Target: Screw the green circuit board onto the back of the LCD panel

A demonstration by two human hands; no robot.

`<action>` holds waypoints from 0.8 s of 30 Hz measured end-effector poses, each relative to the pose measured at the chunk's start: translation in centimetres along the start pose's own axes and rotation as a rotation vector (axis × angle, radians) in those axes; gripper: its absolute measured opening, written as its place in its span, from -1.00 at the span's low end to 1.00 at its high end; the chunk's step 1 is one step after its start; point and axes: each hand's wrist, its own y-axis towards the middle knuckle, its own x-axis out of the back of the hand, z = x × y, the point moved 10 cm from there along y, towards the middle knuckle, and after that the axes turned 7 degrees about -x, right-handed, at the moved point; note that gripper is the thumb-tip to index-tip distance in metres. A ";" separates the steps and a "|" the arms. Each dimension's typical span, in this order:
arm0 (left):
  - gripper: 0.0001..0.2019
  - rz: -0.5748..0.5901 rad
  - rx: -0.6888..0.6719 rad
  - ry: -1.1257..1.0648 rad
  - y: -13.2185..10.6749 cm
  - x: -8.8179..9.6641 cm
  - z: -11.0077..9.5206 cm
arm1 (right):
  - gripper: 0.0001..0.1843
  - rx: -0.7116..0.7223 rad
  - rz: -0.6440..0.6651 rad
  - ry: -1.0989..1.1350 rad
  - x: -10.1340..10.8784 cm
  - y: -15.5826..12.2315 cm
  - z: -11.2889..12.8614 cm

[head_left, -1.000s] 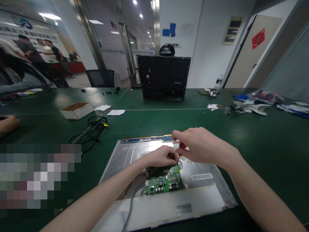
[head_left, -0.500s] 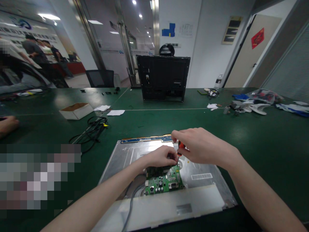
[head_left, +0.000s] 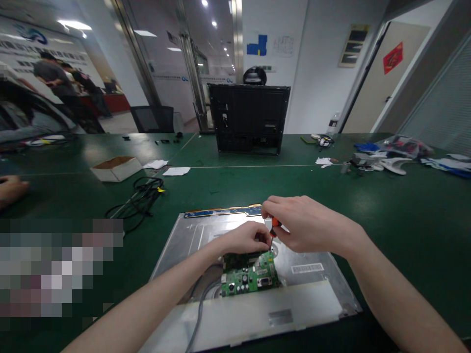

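Note:
A screwdriver [head_left: 274, 225] with an orange and black handle is in my right hand [head_left: 294, 223], fingers wrapped round the grip. Its shaft points down at the far right corner of a green circuit board [head_left: 250, 277]. Beside the tip, my left hand [head_left: 253, 239] has its fingers curled and pinched at the board's far edge; what they hold, if anything, is hidden. The board lies on the metal back of a display panel [head_left: 309, 294], and a grey cable [head_left: 200, 314] runs from its left side toward me. A blue circuit strip [head_left: 221, 212] lines the panel's far edge.
Behind the panel stands a black monitor housing [head_left: 250, 117]. On the left are a coil of black cables [head_left: 142, 196], an open white box [head_left: 117, 169] and another person's hand [head_left: 13, 190]. Plastic bags and loose parts [head_left: 368, 159] lie at the far right.
My right hand's fingers have shifted slightly around the screwdriver, and its handle shows at a different angle. My left hand and the board have stayed put.

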 end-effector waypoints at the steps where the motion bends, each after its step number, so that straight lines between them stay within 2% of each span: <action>1: -0.92 0.002 0.001 -0.003 0.0 0.0 0.0 | -0.86 0.002 0.001 0.010 0.0 0.0 0.0; 5: -0.92 0.009 0.010 -0.006 0.0 0.0 -0.3 | -0.84 -0.001 -0.009 0.025 0.0 0.2 -0.2; 12: -0.92 0.012 0.016 0.003 -0.1 0.2 -0.9 | -0.82 -0.092 0.011 -0.061 -0.2 0.6 -1.0; 19: -0.94 -0.001 0.008 -0.004 0.0 0.2 -0.4 | -0.80 0.007 0.018 0.033 -0.2 -0.1 -0.1; 24: -0.91 0.020 -0.005 0.006 0.0 0.0 -0.3 | -0.80 -0.026 0.004 0.003 -0.3 0.2 -0.4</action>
